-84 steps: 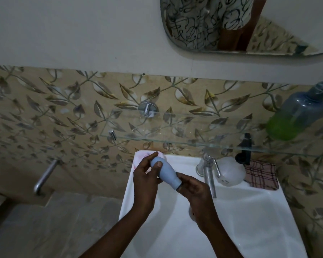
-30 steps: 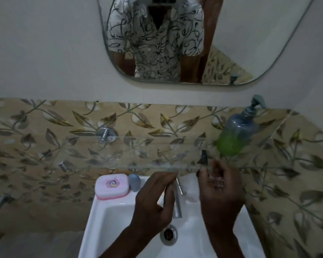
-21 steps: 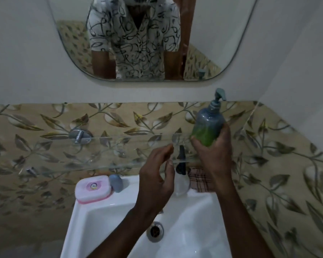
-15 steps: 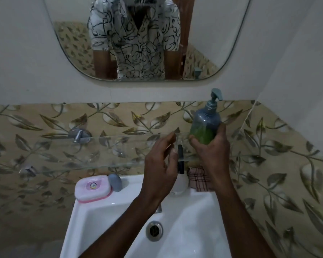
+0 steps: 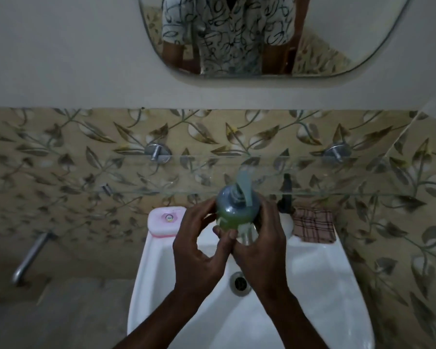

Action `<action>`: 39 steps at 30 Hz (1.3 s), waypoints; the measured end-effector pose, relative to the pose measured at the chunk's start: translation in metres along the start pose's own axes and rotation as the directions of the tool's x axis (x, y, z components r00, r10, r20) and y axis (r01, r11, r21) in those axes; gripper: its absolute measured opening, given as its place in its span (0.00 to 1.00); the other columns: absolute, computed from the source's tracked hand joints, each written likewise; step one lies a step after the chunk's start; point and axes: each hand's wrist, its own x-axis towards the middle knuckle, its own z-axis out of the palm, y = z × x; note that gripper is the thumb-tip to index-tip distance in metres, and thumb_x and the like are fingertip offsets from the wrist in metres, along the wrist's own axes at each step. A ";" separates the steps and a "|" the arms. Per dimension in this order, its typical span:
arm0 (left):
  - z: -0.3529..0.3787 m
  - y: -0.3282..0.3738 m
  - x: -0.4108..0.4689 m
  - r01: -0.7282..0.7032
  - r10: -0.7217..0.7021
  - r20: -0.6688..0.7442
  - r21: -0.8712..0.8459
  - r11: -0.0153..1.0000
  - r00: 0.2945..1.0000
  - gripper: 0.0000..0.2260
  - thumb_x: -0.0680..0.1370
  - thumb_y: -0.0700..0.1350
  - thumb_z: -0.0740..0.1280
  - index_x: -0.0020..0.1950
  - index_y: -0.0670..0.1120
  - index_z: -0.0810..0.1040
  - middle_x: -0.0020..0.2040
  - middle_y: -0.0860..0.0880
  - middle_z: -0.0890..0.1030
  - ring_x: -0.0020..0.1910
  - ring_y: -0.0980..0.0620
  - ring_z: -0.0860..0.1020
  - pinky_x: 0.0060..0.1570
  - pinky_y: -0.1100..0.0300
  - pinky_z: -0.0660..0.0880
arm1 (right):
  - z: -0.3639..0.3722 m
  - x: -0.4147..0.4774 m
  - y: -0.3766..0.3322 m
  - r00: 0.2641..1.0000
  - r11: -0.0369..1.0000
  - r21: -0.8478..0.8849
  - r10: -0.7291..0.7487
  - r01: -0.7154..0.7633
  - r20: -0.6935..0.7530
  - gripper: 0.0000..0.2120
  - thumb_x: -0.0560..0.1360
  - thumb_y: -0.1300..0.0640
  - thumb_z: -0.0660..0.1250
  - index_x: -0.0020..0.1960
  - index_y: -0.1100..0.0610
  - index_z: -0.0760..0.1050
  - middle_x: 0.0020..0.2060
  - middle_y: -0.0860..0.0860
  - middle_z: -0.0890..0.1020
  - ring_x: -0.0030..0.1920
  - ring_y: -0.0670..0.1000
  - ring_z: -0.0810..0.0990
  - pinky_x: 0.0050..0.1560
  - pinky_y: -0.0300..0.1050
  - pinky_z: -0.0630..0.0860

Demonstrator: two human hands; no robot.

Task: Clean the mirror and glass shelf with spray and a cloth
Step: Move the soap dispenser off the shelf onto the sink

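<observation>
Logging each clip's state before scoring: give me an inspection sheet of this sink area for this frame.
Surface: white sink, basin bare around the drain; glass shelf above it carries nothing.
Job's things: mirror on the wall; checked cloth lying on the sink's right rear corner; black spray trigger partly hidden behind the right hand.
Clutter: pink soap case on the left rear corner; green soap pump bottle held over the basin.
Grippers: left hand and right hand both wrapped round the bottle.
Cables: nothing seen.
Surroundings: leaf-pattern tiles; metal wall pipe at left.
</observation>
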 end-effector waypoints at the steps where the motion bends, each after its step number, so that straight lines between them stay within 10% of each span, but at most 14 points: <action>1: -0.006 -0.008 -0.006 0.005 -0.005 0.012 0.016 1.000 1.000 0.19 0.76 0.48 0.72 0.65 0.46 0.76 0.61 0.53 0.80 0.62 0.47 0.80 0.59 0.61 0.76 | 0.009 -0.008 0.005 1.000 1.000 0.013 0.013 -0.013 0.001 0.38 0.62 0.53 0.83 0.67 0.49 0.69 0.59 0.48 0.77 0.60 0.40 0.75 0.57 0.31 0.73; 11: -0.002 -0.092 -0.006 0.204 -0.230 0.105 0.216 0.955 0.968 0.20 0.75 0.40 0.70 0.67 0.49 0.76 0.58 0.54 0.81 0.59 0.54 0.79 0.57 0.51 0.78 | 0.081 -0.020 0.073 0.958 0.940 -0.188 0.286 -0.285 -0.022 0.29 0.70 0.61 0.75 0.69 0.60 0.70 0.61 0.57 0.80 0.62 0.57 0.79 0.61 0.55 0.76; 16: 0.000 -0.102 0.004 0.196 -0.223 0.087 0.247 0.949 0.971 0.24 0.74 0.35 0.69 0.66 0.56 0.74 0.58 0.53 0.80 0.57 0.56 0.79 0.57 0.52 0.79 | 0.104 -0.020 0.086 0.961 0.894 -0.368 0.278 -0.256 0.008 0.27 0.71 0.60 0.74 0.67 0.62 0.72 0.54 0.59 0.83 0.52 0.59 0.83 0.50 0.48 0.79; 21: 0.000 -0.114 0.021 0.175 -0.239 0.164 0.334 0.926 0.957 0.20 0.76 0.34 0.68 0.68 0.40 0.75 0.61 0.42 0.81 0.60 0.43 0.80 0.59 0.43 0.77 | 0.115 -0.015 0.096 0.967 0.760 -0.635 0.243 -0.138 0.081 0.31 0.61 0.55 0.83 0.58 0.67 0.78 0.45 0.61 0.85 0.42 0.58 0.86 0.43 0.46 0.81; 28: -0.005 -0.117 0.039 -0.030 -0.122 0.318 0.435 0.900 0.940 0.27 0.72 0.26 0.65 0.70 0.41 0.74 0.67 0.42 0.76 0.64 0.46 0.76 0.63 0.72 0.67 | 0.124 -0.007 0.094 0.948 0.698 -0.701 0.302 -0.147 0.102 0.34 0.59 0.54 0.84 0.58 0.70 0.77 0.46 0.64 0.85 0.43 0.59 0.86 0.44 0.46 0.82; 39: -0.012 -0.127 0.042 -0.067 -0.111 0.378 0.429 0.901 0.919 0.29 0.73 0.26 0.64 0.72 0.44 0.73 0.64 0.44 0.78 0.61 0.49 0.78 0.59 0.62 0.74 | 0.130 -0.007 0.101 0.934 0.792 -0.567 0.341 -0.225 0.105 0.37 0.55 0.54 0.85 0.57 0.70 0.77 0.43 0.63 0.85 0.39 0.60 0.86 0.39 0.47 0.84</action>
